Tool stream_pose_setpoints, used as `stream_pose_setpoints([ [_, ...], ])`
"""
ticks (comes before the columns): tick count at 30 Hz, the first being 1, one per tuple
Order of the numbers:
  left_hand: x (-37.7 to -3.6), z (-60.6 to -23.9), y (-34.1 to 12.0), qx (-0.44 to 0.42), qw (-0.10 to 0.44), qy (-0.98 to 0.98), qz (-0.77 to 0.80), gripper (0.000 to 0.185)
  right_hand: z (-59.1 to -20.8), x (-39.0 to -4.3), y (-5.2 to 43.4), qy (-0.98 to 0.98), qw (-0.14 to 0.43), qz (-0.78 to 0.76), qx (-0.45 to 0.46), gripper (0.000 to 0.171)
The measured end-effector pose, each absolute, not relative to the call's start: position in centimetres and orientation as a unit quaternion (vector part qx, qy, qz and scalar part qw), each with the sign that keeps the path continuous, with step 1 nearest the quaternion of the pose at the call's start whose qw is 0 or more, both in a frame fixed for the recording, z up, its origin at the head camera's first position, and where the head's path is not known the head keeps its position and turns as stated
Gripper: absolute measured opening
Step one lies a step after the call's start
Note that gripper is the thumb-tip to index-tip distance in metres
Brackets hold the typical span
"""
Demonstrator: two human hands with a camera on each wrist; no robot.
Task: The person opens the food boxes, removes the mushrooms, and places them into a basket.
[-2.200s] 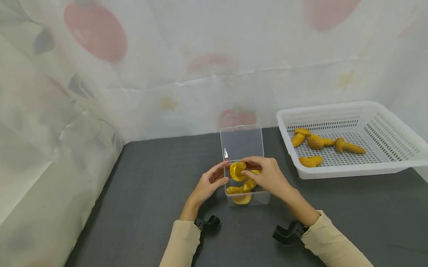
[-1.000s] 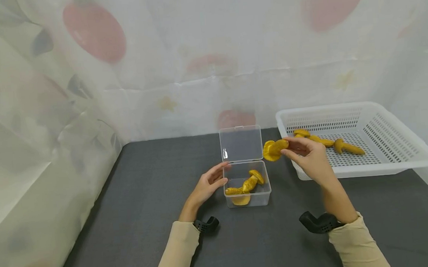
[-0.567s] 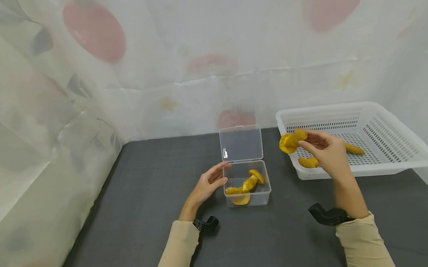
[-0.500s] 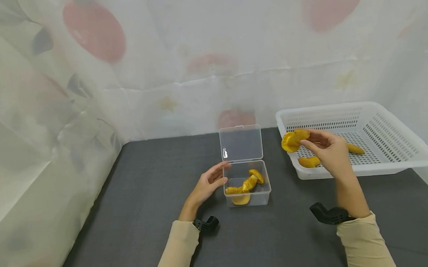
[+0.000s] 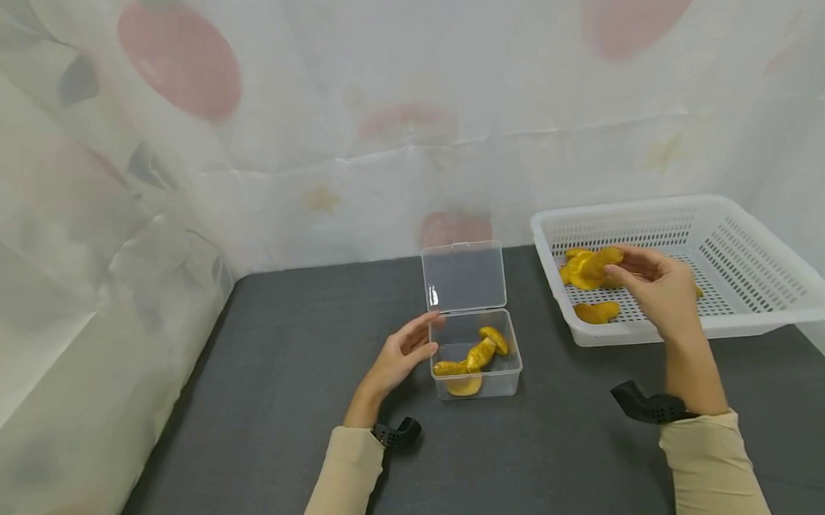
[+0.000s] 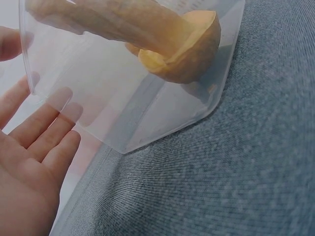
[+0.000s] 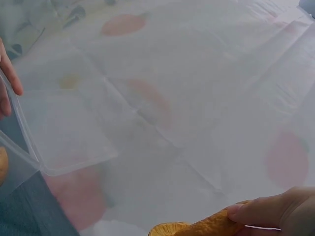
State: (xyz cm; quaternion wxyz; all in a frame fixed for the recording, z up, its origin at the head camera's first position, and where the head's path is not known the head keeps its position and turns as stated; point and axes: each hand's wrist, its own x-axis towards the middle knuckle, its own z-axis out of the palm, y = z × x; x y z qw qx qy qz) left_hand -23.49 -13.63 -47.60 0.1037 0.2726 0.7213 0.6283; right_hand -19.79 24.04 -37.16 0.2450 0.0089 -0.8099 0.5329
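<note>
Fingers of my right hand pinch a yellow mushroom over the white basket, hiding other pieces there. My left hand, fingers relaxed, rests against the clear box holding mushrooms, partly blurred through its wall.

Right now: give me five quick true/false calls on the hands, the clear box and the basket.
1. The right hand holds a yellow mushroom over the white basket. True.
2. The clear plastic box has its lid shut. False: the lid stands open behind it.
3. The left hand rests open against the box's left side. True.
4. The box is empty. False: yellow mushroom pieces lie in it.
5. The basket sits to the left of the box. False: it sits to the right.
</note>
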Motion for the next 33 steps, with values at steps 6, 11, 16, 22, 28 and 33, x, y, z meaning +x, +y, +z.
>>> stream_pose_setpoints([
  [6,-23.5,-47.6,-13.6,0.272,0.103,0.721,0.629,0.057,-37.6,-20.0,24.3,-0.823,0.220,0.524,-0.008,0.045],
  [11,-23.5,-47.5,-13.6,0.277,0.101,0.720,0.628,0.056,-37.6,-19.9,24.2,-0.838,0.205,0.505,-0.024,0.047],
  [16,-23.4,-47.4,-13.6,0.277,0.101,0.722,0.626,0.056,-37.5,-19.9,23.7,-0.846,0.210,0.490,-0.001,0.041],
  [22,-23.4,-47.2,-13.5,0.275,0.101,0.726,0.622,0.056,-37.5,-19.6,23.0,-0.847,0.205,0.489,0.042,0.036],
  [28,-23.4,-47.3,-13.5,0.274,0.101,0.725,0.624,0.055,-37.2,-19.1,22.1,-0.841,0.184,0.504,0.074,0.035],
  [33,-23.4,-47.3,-13.5,0.274,0.102,0.723,0.626,0.055,-36.8,-18.4,20.9,-0.833,0.165,0.517,0.106,0.032],
])
